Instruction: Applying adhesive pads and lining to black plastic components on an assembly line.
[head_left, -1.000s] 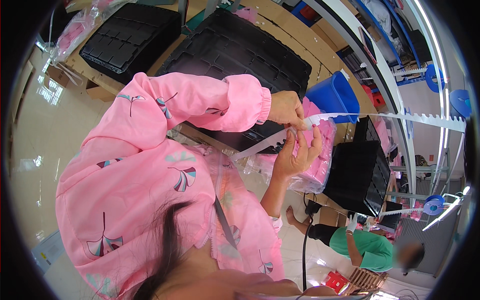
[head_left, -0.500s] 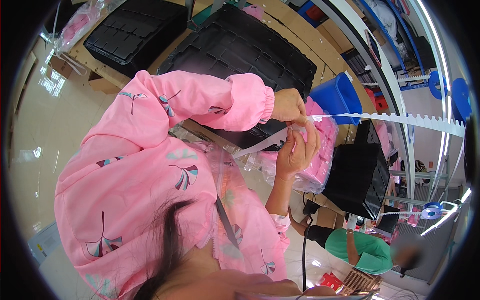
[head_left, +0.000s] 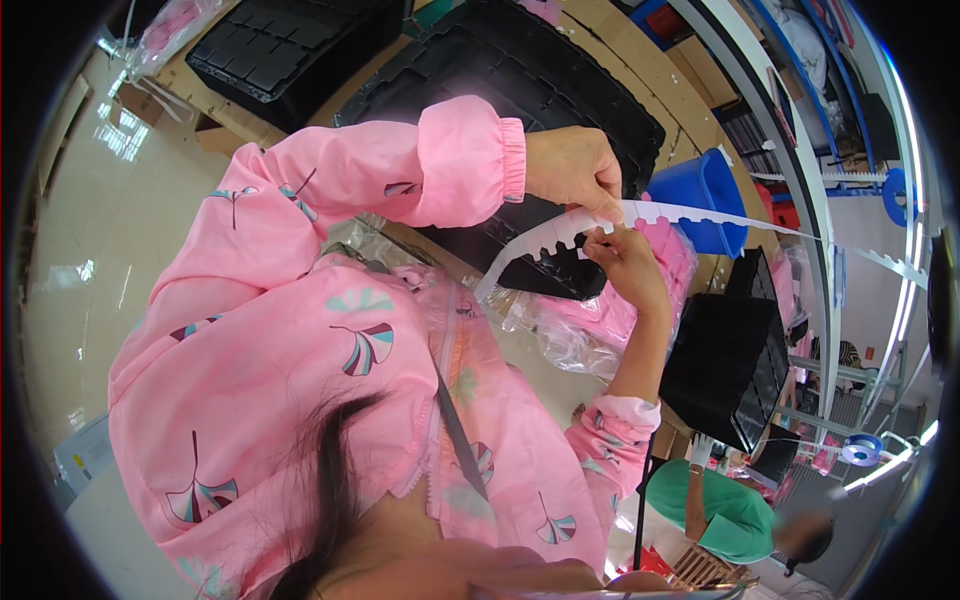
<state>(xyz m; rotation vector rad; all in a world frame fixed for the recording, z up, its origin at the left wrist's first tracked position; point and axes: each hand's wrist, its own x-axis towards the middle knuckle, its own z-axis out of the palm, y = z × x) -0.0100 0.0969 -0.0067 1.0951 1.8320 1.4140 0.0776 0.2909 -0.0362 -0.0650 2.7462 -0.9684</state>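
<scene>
The left grip (head_left: 578,166) pinches a notched white strip (head_left: 665,211) running toward 3 and 8 o'clock; the right grip's (head_left: 638,270) closure is unclear.

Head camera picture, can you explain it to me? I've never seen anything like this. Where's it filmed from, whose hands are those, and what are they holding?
There's no robot here. A wide fisheye camera on a person's head looks down, so straight edges look bent.

The hands are the wearer's own, bare, coming out of pink sleeves. The left hand pinches a notched white strip. The right hand is just below, its fingertips at the strip's edge; whether they grip it, I can't tell.

On the brown table are black crates and a blue bin. Near the right hand are pink pieces in clear plastic.
</scene>
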